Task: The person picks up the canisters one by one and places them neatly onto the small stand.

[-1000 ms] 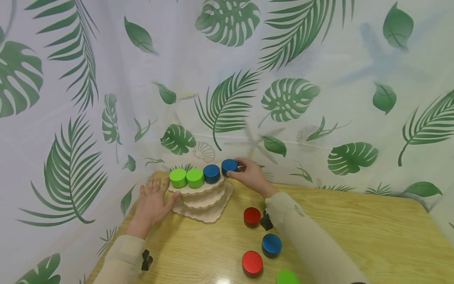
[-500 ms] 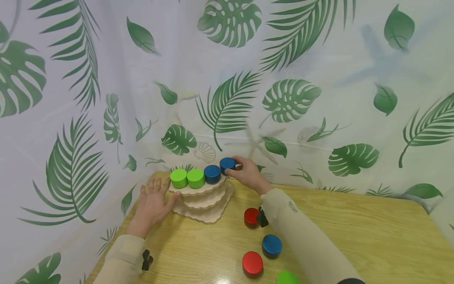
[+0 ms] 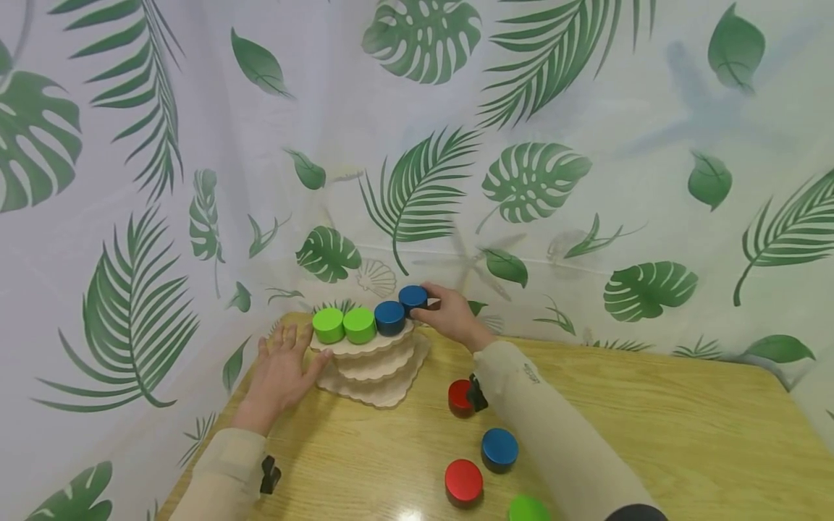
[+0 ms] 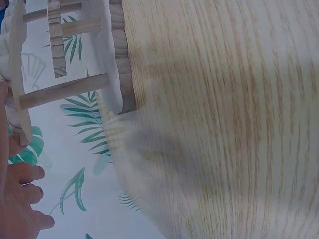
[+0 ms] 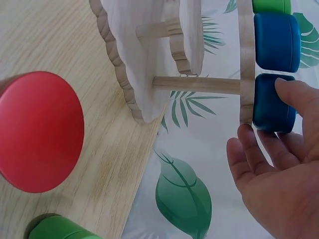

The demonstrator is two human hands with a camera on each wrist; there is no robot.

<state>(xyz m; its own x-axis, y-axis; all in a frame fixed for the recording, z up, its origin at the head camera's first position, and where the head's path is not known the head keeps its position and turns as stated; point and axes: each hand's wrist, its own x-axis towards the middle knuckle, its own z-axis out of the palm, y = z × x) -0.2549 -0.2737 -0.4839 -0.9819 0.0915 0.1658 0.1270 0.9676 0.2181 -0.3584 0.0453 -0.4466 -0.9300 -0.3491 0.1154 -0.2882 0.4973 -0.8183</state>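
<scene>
You are gripping a glossy blue short cylinder [image 5: 271, 107] with your right hand [image 3: 454, 316], its thumb and fingers pinching the piece from the outer right side. The piece is sitting at the right end of the top tier of a pale wooden scalloped stand [image 3: 384, 370]; in the right wrist view its base is lying flush with the board. That sideways pinch is presumably leaving the underside free to seat flat, and is keeping your fingers clear of the row.

To its left, a second blue cylinder [image 3: 389, 318] is standing just beside it, followed by two bright green cylinders [image 3: 343, 325] at the left. Like colours are standing side by side, which is seemingly deliberate.

Your left hand [image 3: 276, 380] is grasping nothing: its fingers are spreading loosely past the left end of the stand, and its thumb is lying at the top tier's edge. You are probably steadying the stand there, since the load is bearing on the opposite end. Round wooden posts [image 5: 194, 84] are holding the tiers apart.

On the wood-grain table [image 3: 365, 449], right of the stand, two red cylinders [image 3: 464, 483], a loose blue cylinder [image 3: 499, 450] and a loose green cylinder [image 3: 527, 509] are standing apart, apparently within your right hand's reach.
</scene>
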